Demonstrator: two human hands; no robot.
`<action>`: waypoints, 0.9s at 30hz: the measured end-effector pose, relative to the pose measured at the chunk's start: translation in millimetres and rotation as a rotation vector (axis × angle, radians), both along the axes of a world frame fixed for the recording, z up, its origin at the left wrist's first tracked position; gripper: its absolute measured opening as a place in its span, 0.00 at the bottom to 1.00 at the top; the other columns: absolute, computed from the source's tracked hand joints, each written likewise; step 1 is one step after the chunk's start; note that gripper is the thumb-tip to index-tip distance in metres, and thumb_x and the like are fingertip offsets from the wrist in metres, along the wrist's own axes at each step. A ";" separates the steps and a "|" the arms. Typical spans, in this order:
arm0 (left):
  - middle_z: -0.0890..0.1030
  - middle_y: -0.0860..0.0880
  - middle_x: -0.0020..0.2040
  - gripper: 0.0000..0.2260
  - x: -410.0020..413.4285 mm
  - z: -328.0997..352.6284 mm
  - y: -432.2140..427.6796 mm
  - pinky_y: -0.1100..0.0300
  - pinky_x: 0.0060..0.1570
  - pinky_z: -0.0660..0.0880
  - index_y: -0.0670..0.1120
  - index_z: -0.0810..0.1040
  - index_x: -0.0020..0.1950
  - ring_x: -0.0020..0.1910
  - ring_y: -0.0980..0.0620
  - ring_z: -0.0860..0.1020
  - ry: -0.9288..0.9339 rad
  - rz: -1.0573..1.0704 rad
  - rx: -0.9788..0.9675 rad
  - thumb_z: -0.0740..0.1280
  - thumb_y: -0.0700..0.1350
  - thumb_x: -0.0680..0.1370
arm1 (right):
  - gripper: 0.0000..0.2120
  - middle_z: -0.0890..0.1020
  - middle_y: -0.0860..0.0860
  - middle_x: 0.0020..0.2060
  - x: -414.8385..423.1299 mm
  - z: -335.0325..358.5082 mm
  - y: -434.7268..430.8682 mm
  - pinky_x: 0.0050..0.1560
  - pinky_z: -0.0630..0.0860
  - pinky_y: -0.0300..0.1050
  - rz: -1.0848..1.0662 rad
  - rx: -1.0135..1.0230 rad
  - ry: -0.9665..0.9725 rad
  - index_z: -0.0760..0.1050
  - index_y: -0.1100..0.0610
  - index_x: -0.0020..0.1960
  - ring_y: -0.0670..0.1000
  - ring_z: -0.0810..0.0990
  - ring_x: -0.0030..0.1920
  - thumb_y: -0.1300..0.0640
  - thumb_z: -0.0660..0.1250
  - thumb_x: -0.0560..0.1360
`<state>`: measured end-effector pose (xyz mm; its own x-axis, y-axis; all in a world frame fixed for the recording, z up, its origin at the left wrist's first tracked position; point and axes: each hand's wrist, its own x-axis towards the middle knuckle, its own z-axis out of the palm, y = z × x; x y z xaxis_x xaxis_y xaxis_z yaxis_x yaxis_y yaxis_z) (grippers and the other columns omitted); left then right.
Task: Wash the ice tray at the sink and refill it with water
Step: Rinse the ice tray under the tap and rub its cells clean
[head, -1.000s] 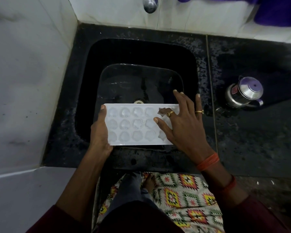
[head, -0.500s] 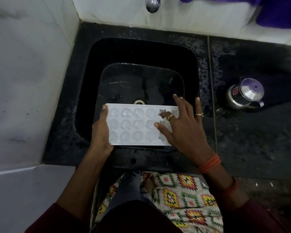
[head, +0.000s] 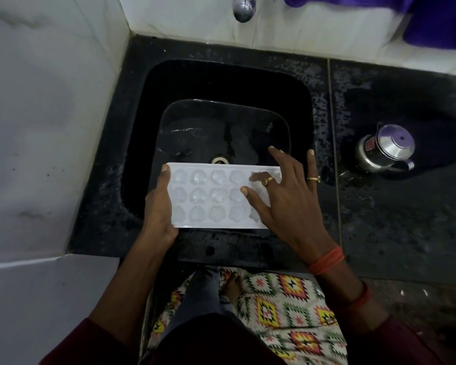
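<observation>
Left hand point(head: 159, 213): at 9 o'clock of the tray, fingers wrapped round the short left edge, thumb lying along the rim, holding it level. Ice tray point(head: 211, 198): white, three rows of rounded cells with pale contents, whether ice or water cannot be told; held over the near edge of the sink point(head: 142, 143), its far long side above the drain point(head: 221, 159), its near side above the front rim of the counter point(head: 379, 227). Tap point(head: 244, 7): at 12 o'clock, well apart from the tray; no stream visible. Right hand point(head: 287, 198): at 3 o'clock, fingers spread wide, flat on the tray's right-hand cells, gripping nothing. Steel pot point(head: 386, 148): on the counter at 2 o'clock. Handling note, as judgement: the step looks like emptying or rubbing out cells; keep the left grip firm, press each cell in turn, and hold the tray over the basin so drips fall inside.
</observation>
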<state>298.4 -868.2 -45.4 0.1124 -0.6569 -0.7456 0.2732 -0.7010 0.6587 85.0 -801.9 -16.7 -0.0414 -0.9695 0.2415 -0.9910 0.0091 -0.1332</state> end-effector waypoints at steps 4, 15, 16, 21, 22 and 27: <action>0.88 0.46 0.52 0.23 -0.3 1.2 1.7 0.46 0.46 0.83 0.49 0.84 0.59 0.50 0.43 0.87 0.002 -0.004 -0.003 0.64 0.66 0.79 | 0.21 0.73 0.57 0.72 5.4 3.3 -2.4 0.79 0.47 0.65 0.043 -0.046 -0.053 0.83 0.50 0.57 0.56 0.70 0.73 0.37 0.59 0.81; 0.88 0.46 0.53 0.23 -3.7 3.8 3.6 0.45 0.48 0.83 0.49 0.83 0.59 0.50 0.43 0.87 0.008 -0.033 -0.003 0.63 0.66 0.79 | 0.24 0.69 0.58 0.75 8.3 -3.4 -6.2 0.79 0.46 0.67 0.090 0.070 0.033 0.84 0.46 0.57 0.59 0.65 0.77 0.33 0.56 0.80; 0.88 0.46 0.53 0.23 -3.9 3.3 3.9 0.44 0.49 0.83 0.49 0.83 0.59 0.50 0.43 0.87 0.008 -0.033 0.000 0.63 0.66 0.79 | 0.24 0.69 0.58 0.75 8.3 -2.3 -7.3 0.79 0.46 0.67 0.093 0.067 0.041 0.84 0.46 0.57 0.59 0.66 0.77 0.33 0.55 0.80; 0.88 0.45 0.53 0.24 -6.1 3.1 4.2 0.41 0.52 0.83 0.49 0.83 0.60 0.51 0.42 0.87 0.011 -0.028 0.012 0.64 0.67 0.78 | 0.22 0.72 0.56 0.73 9.5 1.2 -12.0 0.79 0.47 0.65 0.079 -0.002 0.016 0.85 0.48 0.52 0.57 0.67 0.75 0.35 0.58 0.81; 0.88 0.46 0.53 0.24 -6.0 3.5 4.0 0.41 0.53 0.83 0.49 0.83 0.60 0.51 0.42 0.87 0.007 -0.030 0.011 0.64 0.67 0.78 | 0.22 0.72 0.56 0.73 10.9 0.2 -12.3 0.79 0.47 0.65 0.078 -0.007 0.009 0.85 0.48 0.52 0.57 0.68 0.75 0.36 0.58 0.81; 0.88 0.45 0.53 0.23 -6.7 6.9 2.8 0.42 0.54 0.82 0.49 0.83 0.59 0.51 0.42 0.86 -0.012 -0.065 0.002 0.62 0.66 0.80 | 0.21 0.74 0.58 0.71 15.4 -10.1 -13.1 0.78 0.51 0.67 0.073 -0.017 -0.005 0.84 0.50 0.52 0.58 0.70 0.73 0.36 0.61 0.80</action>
<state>291.6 -865.3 -38.5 0.0785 -0.6616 -0.7457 0.2194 -0.7182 0.6603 100.5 -815.1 -26.8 0.0277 -0.9657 0.2581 -0.9883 -0.0651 -0.1376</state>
